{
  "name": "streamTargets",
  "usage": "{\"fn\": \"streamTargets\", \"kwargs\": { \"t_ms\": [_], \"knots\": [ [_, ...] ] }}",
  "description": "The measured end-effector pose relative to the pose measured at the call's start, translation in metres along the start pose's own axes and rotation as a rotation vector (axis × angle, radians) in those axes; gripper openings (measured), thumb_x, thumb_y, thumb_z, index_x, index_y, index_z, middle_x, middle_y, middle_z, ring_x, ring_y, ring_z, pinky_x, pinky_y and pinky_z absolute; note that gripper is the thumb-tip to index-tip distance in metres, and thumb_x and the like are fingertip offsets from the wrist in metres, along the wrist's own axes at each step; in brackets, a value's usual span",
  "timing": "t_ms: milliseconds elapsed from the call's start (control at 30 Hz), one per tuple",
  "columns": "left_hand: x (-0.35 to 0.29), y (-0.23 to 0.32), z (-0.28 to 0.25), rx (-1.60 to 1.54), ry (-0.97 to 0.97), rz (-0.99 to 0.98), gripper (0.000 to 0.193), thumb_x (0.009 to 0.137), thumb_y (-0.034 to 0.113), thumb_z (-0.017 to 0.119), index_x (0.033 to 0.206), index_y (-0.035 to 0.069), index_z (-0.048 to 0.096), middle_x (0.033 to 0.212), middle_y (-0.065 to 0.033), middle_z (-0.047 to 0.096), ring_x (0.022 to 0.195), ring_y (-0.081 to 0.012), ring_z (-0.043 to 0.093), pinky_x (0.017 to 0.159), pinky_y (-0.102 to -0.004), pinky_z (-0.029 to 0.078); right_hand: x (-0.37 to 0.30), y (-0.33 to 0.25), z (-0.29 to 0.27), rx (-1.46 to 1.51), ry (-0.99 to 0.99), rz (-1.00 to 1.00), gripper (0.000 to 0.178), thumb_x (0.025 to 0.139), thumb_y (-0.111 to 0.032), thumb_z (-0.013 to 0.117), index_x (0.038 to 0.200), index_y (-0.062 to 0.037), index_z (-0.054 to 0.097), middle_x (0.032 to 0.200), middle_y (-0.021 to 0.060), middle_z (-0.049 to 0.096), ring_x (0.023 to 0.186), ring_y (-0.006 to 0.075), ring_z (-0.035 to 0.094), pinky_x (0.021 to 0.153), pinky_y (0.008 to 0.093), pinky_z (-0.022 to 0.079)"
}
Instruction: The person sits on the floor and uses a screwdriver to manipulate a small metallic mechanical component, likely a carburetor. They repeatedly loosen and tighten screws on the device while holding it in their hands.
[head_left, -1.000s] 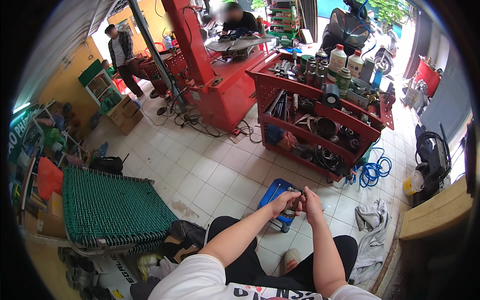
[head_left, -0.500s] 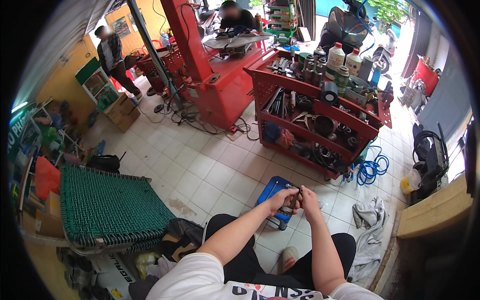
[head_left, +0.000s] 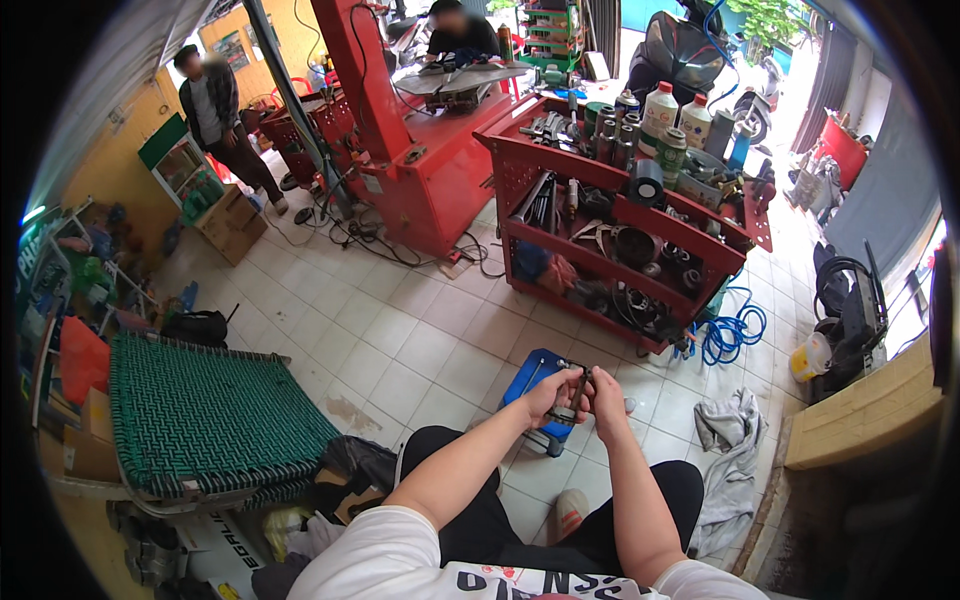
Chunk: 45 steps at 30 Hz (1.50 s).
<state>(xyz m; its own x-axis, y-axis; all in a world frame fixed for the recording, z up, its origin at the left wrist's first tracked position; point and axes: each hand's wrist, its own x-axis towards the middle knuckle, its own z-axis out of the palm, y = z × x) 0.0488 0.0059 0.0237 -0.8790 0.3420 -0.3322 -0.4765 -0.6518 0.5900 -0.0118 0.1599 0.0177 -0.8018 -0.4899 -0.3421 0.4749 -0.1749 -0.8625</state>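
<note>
Both my hands hold a small dark metal part (head_left: pixel 583 387) in front of my knees, its exact kind too small to make out. My left hand (head_left: pixel 546 398) has its fingers wrapped round one side of it. On the other side my right hand (head_left: pixel 608 402) pinches the part near its top end. Just beyond and below the hands is a low blue stool (head_left: pixel 527 376), partly hidden by them. A thin metal tool lies across its top.
Ahead stands a red tool cart (head_left: pixel 620 215) loaded with bottles, cans and tools. A coiled blue hose (head_left: pixel 735 330) and a grey cloth (head_left: pixel 728 430) lie on the tiles at right. A green woven folding bed (head_left: pixel 210 405) is at left. Two people are farther back.
The whole view has shifted slightly left. Both hands keep hold of the metal part, its upper end tilted a little differently. The standing person at far left has changed posture.
</note>
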Motion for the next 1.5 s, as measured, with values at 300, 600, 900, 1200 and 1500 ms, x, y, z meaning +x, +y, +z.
{"fn": "streamTargets", "kwargs": {
  "t_ms": [300, 600, 900, 1200, 1500],
  "knots": [
    [0.006, 0.021, -0.01, -0.296, 0.152, 0.39, 0.049, 0.098, 0.052, 0.048, 0.102, 0.005, 0.063, 0.079, -0.0092, 0.068, 0.069, -0.0267, 0.069, 0.069, -0.0404, 0.057, 0.014, 0.021, -0.012, -0.327, 0.159, -0.056, 0.025, 0.102, -0.02, 0.051, 0.112, -0.002, 0.065, 0.099, 0.0115, 0.071, 0.056, 0.0152, 0.058, 0.05, 0.0296, 0.047],
    [-0.003, 0.043, -0.004, -0.464, 0.379, 0.407, 0.041, 0.092, 0.05, 0.058, 0.102, 0.01, 0.062, 0.085, -0.0037, 0.062, 0.08, -0.0223, 0.064, 0.081, -0.0388, 0.055, 0.033, 0.09, -0.034, -0.756, 0.125, 0.014, 0.019, 0.097, -0.017, 0.063, 0.108, -0.0021, 0.066, 0.089, 0.0097, 0.072, 0.065, 0.0169, 0.065, 0.059, 0.032, 0.054],
    [-0.008, 0.056, -0.004, -0.499, 0.385, 0.442, 0.042, 0.091, 0.051, 0.059, 0.102, 0.011, 0.063, 0.085, -0.0022, 0.063, 0.082, -0.0213, 0.065, 0.083, -0.0377, 0.055, 0.064, 0.166, -0.021, -1.236, 0.057, -0.038, 0.02, 0.089, -0.025, 0.071, 0.1, -0.0084, 0.073, 0.095, 0.0155, 0.074, 0.091, 0.0353, 0.071, 0.082, 0.0451, 0.055],
    [-0.007, 0.058, -0.008, -0.553, 0.39, 0.435, 0.041, 0.091, 0.051, 0.059, 0.1, 0.012, 0.064, 0.082, -0.0025, 0.062, 0.08, -0.0222, 0.064, 0.083, -0.0402, 0.054, 0.104, 0.197, 0.013, -1.228, 0.14, -0.026, 0.025, 0.094, -0.03, 0.063, 0.105, -0.0098, 0.072, 0.106, 0.0182, 0.072, 0.102, 0.0367, 0.068, 0.089, 0.0461, 0.053],
    [-0.007, 0.058, -0.006, -0.558, 0.385, 0.433, 0.041, 0.091, 0.051, 0.058, 0.1, 0.011, 0.062, 0.081, -0.0036, 0.061, 0.076, -0.0231, 0.063, 0.081, -0.0411, 0.053, 0.119, 0.141, 0.038, -1.366, 0.016, 0.095, 0.046, 0.094, -0.043, 0.051, 0.128, -0.014, 0.064, 0.118, 0.0186, 0.07, 0.109, 0.036, 0.067, 0.091, 0.0476, 0.054]
  ]
}}
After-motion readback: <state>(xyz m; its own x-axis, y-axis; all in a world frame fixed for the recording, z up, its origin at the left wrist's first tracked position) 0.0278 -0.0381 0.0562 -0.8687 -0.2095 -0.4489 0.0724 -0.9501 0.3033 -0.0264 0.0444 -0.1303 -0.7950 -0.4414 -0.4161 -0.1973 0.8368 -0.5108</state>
